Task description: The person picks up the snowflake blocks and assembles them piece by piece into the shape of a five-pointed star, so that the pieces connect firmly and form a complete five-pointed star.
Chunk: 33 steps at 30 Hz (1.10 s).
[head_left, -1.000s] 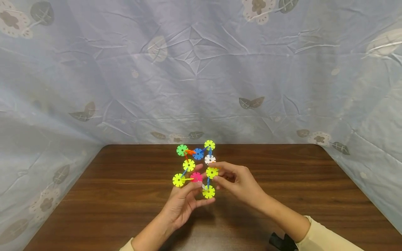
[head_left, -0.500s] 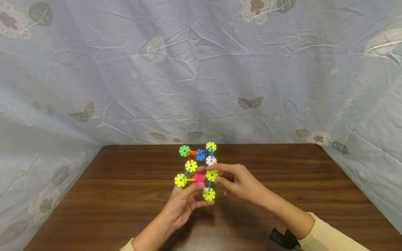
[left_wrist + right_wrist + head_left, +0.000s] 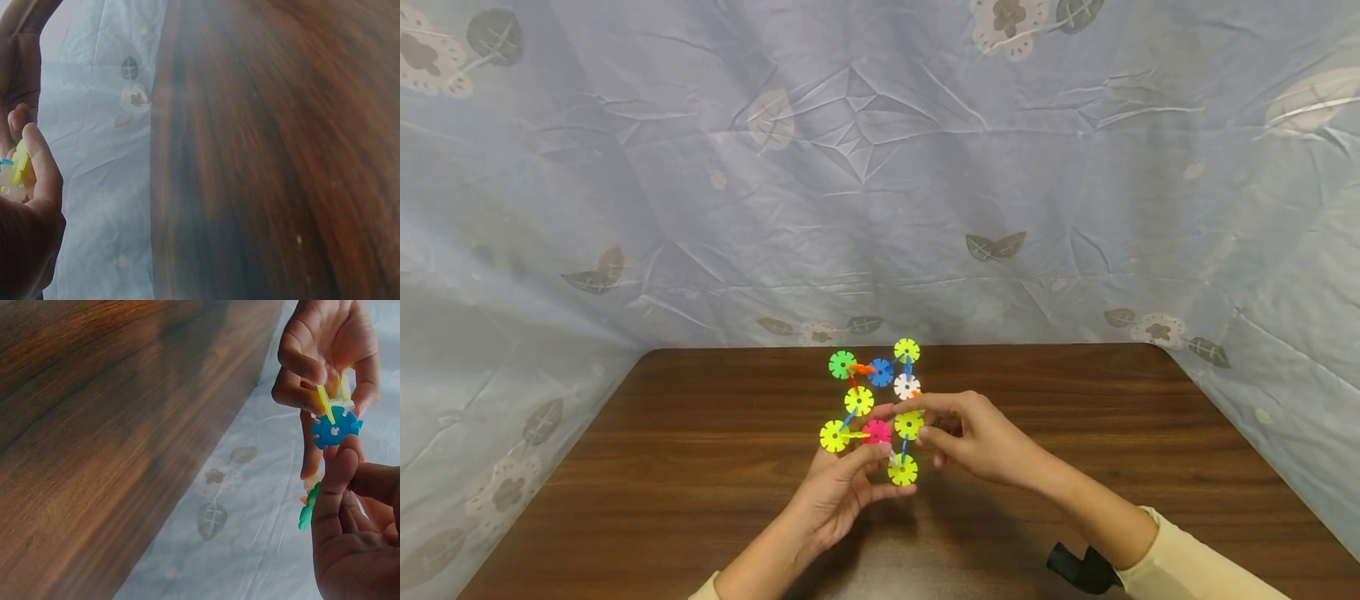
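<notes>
A chain of interlocking plastic snowflake discs, bent into a loop, hangs above the table between the hands. In the head view, my left hand (image 3: 835,498) holds its lower part, thumb on the pink disc (image 3: 877,432). My right hand (image 3: 983,437) pinches a yellow disc (image 3: 909,425) at the loop's right side. Below that sits another yellow disc (image 3: 902,469), joined by a blue disc seen edge-on. A white disc (image 3: 907,387), a blue disc (image 3: 881,372) and a green disc (image 3: 842,364) form the upper part. The right wrist view shows a blue disc (image 3: 336,428) between both hands.
The brown wooden table (image 3: 700,467) lies under the hands. A pale patterned cloth (image 3: 880,208) hangs behind it and at both sides. Near the right forearm is a black object (image 3: 1078,570), partly hidden by the sleeve.
The disc loop has shifted slightly right and down in the head view. The right hand keeps its pinch on the yellow disc, now a little lower below the white one. The left hand's grip looks unchanged.
</notes>
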{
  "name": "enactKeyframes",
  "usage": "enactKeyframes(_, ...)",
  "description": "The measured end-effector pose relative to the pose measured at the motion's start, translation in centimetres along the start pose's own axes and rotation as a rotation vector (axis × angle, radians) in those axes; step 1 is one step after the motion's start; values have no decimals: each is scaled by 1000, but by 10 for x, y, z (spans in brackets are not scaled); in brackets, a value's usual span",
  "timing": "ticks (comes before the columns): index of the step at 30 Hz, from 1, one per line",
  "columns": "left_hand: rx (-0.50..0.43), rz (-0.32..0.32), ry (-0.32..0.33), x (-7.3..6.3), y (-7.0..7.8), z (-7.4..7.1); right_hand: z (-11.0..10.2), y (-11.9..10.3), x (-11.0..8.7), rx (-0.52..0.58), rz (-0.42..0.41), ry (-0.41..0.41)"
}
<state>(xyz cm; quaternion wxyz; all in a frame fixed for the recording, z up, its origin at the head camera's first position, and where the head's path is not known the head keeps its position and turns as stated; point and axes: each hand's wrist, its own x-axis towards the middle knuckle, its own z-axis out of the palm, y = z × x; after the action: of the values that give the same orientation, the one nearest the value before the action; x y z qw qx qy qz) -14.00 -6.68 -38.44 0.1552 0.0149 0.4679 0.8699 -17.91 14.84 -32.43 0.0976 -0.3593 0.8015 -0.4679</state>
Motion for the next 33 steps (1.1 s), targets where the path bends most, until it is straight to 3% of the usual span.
enactKeyframes(6, -34, 0, 1, 0, 0, 2, 3, 4, -1, 27, -21, 26)
enactKeyframes(12, -92, -34, -19, 0, -3, 3, 5, 5, -2, 39, 17, 65)
enactKeyframes(19, -80, -14, 1, 1, -6, 3, 4, 4, -3, 36, -2, 74)
enactKeyframes(33, -36, 2, -16, -2, -5, 4, -1, 4, -5, 32, -68, 3)
